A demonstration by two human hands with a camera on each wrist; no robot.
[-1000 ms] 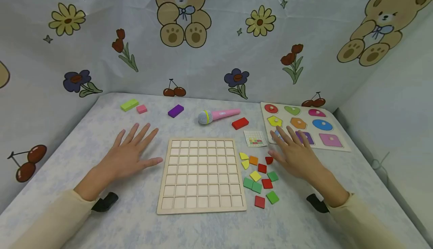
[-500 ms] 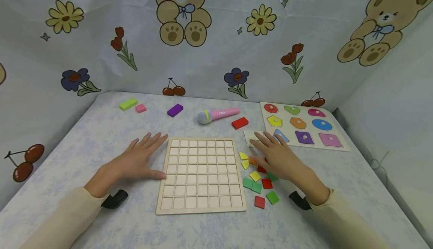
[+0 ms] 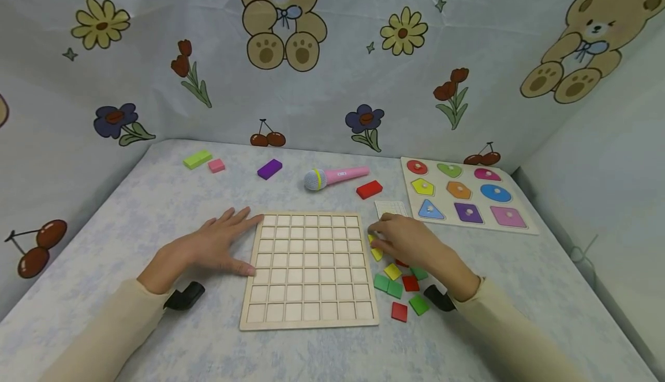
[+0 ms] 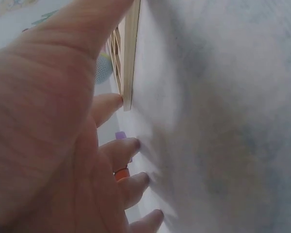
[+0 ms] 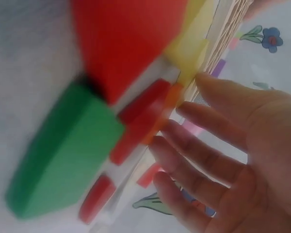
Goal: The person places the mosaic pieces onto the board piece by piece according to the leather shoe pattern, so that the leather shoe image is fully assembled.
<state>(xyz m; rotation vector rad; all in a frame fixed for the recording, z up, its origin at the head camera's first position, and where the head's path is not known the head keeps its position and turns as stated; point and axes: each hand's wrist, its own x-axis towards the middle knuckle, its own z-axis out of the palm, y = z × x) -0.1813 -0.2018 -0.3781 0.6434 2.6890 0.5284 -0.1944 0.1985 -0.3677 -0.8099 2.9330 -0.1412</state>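
Fingers [image 5: 196,148] on the right hand [image 3: 413,240] had just dropped to the yellow pieces [image 3: 376,253] right of the grid board [image 3: 310,277]; couldn't tell if they'd pinched any. Left hand [image 3: 210,250], spread loosely, had reached the board's left edge, so picking seemed underway, board probably steadied.

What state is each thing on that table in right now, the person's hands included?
Grid board: flat, cells unfilled
Left hand: fingers spread, touching that board's left edge
Right hand: fingers bent at yellow pieces; grip unclear
Other loose tiles: scattered beside the board
Small card: flat, partly hidden by right hand
Shape puzzle: nine knobbed shapes in place
Toy microphone: lying on its side
Four blocks: lying apart
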